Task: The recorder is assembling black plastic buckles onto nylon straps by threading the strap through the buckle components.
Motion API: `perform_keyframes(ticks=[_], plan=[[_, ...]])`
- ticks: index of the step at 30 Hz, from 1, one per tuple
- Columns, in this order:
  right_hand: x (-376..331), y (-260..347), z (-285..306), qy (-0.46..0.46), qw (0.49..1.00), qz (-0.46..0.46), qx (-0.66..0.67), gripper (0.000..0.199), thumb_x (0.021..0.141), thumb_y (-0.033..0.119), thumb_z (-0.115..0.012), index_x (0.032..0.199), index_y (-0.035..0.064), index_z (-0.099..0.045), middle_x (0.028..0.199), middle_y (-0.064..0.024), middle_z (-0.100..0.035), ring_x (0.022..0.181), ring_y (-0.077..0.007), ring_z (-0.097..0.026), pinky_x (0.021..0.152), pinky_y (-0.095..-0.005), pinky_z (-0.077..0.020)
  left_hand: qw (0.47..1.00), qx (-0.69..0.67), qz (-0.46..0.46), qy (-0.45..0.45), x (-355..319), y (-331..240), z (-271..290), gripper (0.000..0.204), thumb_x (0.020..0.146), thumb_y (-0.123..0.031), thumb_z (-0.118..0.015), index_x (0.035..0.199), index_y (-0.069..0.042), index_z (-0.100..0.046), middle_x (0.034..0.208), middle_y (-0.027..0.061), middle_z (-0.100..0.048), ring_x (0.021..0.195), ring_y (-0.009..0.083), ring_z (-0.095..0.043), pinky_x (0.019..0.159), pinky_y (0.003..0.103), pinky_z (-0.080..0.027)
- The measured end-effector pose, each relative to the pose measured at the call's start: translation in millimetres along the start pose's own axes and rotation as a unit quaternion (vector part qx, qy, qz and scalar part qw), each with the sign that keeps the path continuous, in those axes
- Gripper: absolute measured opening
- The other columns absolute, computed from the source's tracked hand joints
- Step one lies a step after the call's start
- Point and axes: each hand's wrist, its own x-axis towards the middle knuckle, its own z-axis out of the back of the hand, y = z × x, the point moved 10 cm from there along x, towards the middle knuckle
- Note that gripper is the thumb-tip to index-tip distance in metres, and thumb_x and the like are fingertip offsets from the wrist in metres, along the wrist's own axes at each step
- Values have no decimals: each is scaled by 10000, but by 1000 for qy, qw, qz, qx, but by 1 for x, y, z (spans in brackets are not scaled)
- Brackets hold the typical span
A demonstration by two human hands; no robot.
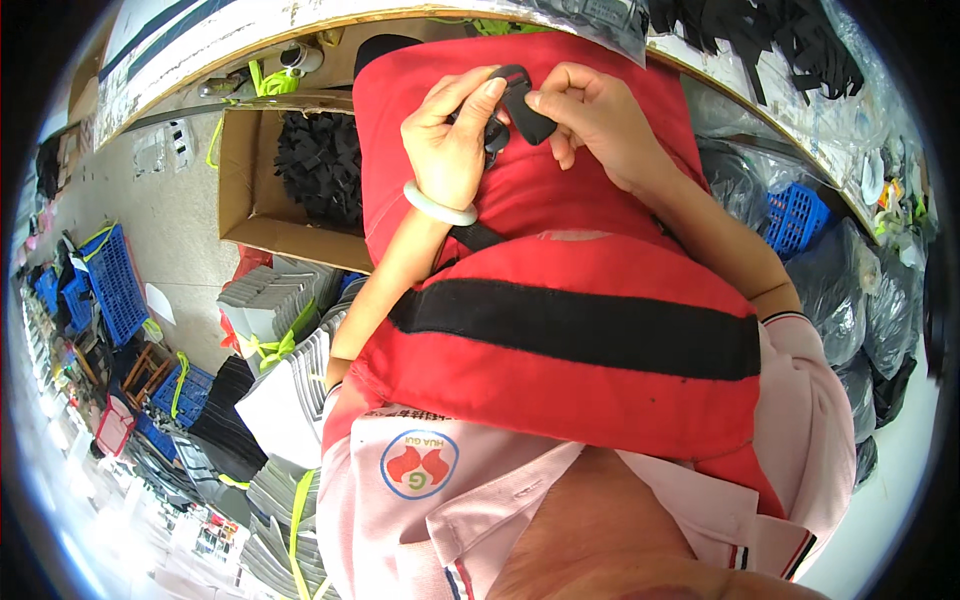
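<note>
Above the red cloth point(590, 205) over my lap, my left hand point(452, 135) is closed around a short black webbing strap point(529, 117). The strap loops over at its top, beside my left thumb. A dark fitting point(494, 132), which looks like a plastic buckle, shows partly under the left fingers. My right hand point(598, 118) pinches the strap's right edge between thumb and fingertips. Its other fingers curl loosely below. What lies inside the left palm is hidden.
Left of my lap, a cardboard box point(238, 185) holds many black strap pieces point(318, 170). Stacked grey pieces point(270, 300) tied with yellow-green bands lie below it. More black straps point(760, 35) lie on the table point(690, 52) at the upper right. Plastic bags point(835, 285) and a blue basket point(795, 217) sit at right.
</note>
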Motion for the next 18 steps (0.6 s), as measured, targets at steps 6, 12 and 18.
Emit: perform_keyframes(ticks=[6,12,18], plan=[[1,6,-5,-19,995,54,83,192,921,212,-611,892,23,-593,736,-54,-617,588,-89,-612,498,-215,-510,996,37,-80,-10,-2,-16,-2,141,830,36,-666,968,35,-696,825,65,-633,677,99,-589,593,208,-461],[8,-3,-9,129,989,-17,73,234,938,253,-588,984,25,-617,824,-24,-594,643,-73,-593,524,-193,-488,990,93,-97,52,-6,-37,-2,152,800,55,-676,943,17,-709,853,68,-629,731,121,-591,655,220,-473],[-1,9,-14,145,989,-7,-3,239,907,251,-630,951,19,-670,747,-3,-594,599,-59,-550,505,-187,-429,970,160,-153,103,-23,-47,-2,151,777,21,-707,924,-10,-723,873,67,-613,757,135,-571,648,239,-464]])
